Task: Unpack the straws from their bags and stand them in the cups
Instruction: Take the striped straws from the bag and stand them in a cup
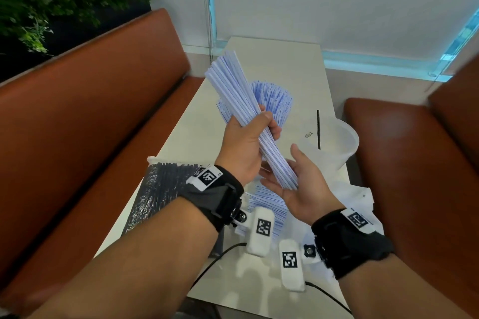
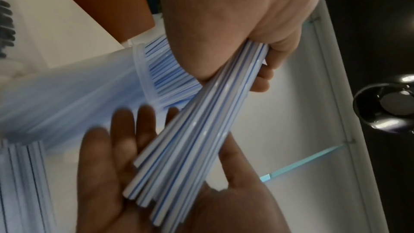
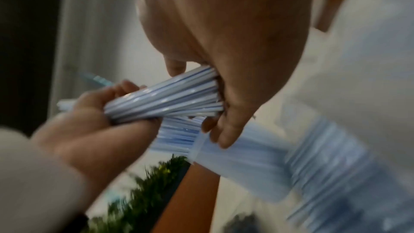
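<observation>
My left hand (image 1: 255,128) grips a thick bundle of white straws with blue stripes (image 1: 233,85) around its middle and holds it tilted above the table. My right hand (image 1: 293,180) lies open under the bundle, its palm against the lower straw ends. The left wrist view shows the bundle (image 2: 201,130) resting on the flat right palm (image 2: 107,166). Behind the hands a clear cup (image 1: 272,97) stands packed with the same striped straws. A second translucent cup (image 1: 339,137) at the right holds one black straw (image 1: 318,129).
A plastic bag of black straws (image 1: 158,189) lies on the white table (image 1: 272,59) at the left. Loose striped straws (image 1: 269,206) and crumpled white bags (image 1: 360,197) lie near my wrists. Brown benches (image 1: 90,111) flank the table on both sides.
</observation>
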The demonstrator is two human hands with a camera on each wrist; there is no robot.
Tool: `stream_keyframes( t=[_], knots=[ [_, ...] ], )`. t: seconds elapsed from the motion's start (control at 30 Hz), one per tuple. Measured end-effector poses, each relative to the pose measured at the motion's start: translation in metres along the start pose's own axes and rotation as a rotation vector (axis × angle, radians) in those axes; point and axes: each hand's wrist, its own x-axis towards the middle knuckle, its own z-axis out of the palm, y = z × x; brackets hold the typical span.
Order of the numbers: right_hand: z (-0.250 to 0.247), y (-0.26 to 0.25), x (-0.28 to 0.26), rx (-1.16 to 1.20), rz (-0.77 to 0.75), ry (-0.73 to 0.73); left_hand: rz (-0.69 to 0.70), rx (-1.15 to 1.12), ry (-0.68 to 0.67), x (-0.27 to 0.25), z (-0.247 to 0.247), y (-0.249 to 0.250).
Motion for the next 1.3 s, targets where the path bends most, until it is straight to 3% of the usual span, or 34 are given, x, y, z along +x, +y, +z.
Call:
stream_keyframes(
  t=[0.1, 0.13, 0.23, 0.4, 0.53, 0.63, 0.8, 0.93, 1.1, 1.2, 1.3],
  knots=[
    [0.000, -0.005, 0.000, -0.420, -0.326, 0.027, -0.016, -0.013, 0.025, 0.003, -0.004, 0.002],
    [0.000, -0.005, 0.001, -0.548, -0.387, -0.024, -0.022, -0.006, 0.033, 0.002, -0.004, 0.002],
    [0.009, 0.000, 0.002, -0.868, -0.361, -0.138, -0.048, 0.078, 0.036, -0.003, -0.004, -0.003],
    [0.011, 0.009, 0.005, -1.156, -0.399, 0.004, 0.016, 0.083, 0.077, 0.007, -0.013, 0.020],
    [0.012, 0.011, 0.010, -1.283, -0.382, -0.079, 0.051, 0.257, 0.045, 0.006, -0.018, 0.032],
    [0.004, 0.001, 0.017, -1.414, -0.328, -0.181, 0.168, 0.405, 0.062, 0.017, -0.025, 0.056],
    [0.009, -0.018, 0.035, -1.493, -0.526, 0.013, 0.234, 0.452, 0.126, 0.039, -0.025, 0.082],
    [0.017, -0.024, 0.054, -1.689, -0.414, 0.067, 0.265, 0.334, 0.193, 0.054, -0.015, 0.092],
    [0.017, -0.022, 0.066, -1.665, -0.323, 0.002, 0.388, 0.327, 0.308, 0.071, -0.011, 0.087],
    [0.015, -0.022, 0.067, -1.659, -0.312, -0.010, 0.416, 0.575, 0.317, 0.071, -0.020, 0.073],
    [0.014, -0.022, 0.067, -1.655, -0.318, -0.017, 0.388, 0.868, 0.233, 0.068, -0.029, 0.053]
  ],
)
